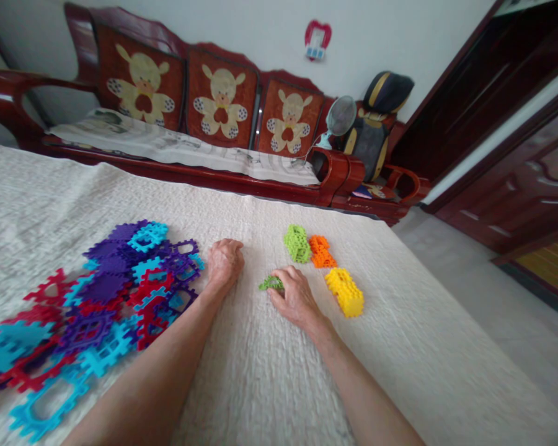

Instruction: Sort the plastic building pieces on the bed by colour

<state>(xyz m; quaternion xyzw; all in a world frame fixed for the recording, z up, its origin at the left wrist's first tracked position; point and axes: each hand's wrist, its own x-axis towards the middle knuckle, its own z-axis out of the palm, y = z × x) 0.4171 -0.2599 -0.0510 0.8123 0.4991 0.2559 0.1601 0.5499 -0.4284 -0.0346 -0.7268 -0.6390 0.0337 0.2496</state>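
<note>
My right hand [295, 297] pinches a green toothed building piece [270, 283] between thumb and fingers, low over the cloth. My left hand [225, 263] rests on the cloth with its fingers curled under; whatever may be inside them is hidden. Close to its left lies a heap of flat toothed building pieces in purple [106, 286], red [155, 285] and light blue [106, 347]. Beyond my right hand stand a light green stack of pieces [297, 243] and a smaller orange stack [322, 251]. A yellow stack [344, 292] lies to the right of that hand.
A cream textured cloth [255, 371] covers the table. Past its far edge is a wooden sofa [242, 186] with bear-patterned cushions [221, 102]. A small fan [340, 118] stands at the sofa's right end. Tiled floor [469, 291] and a dark door [516, 186] are at the right.
</note>
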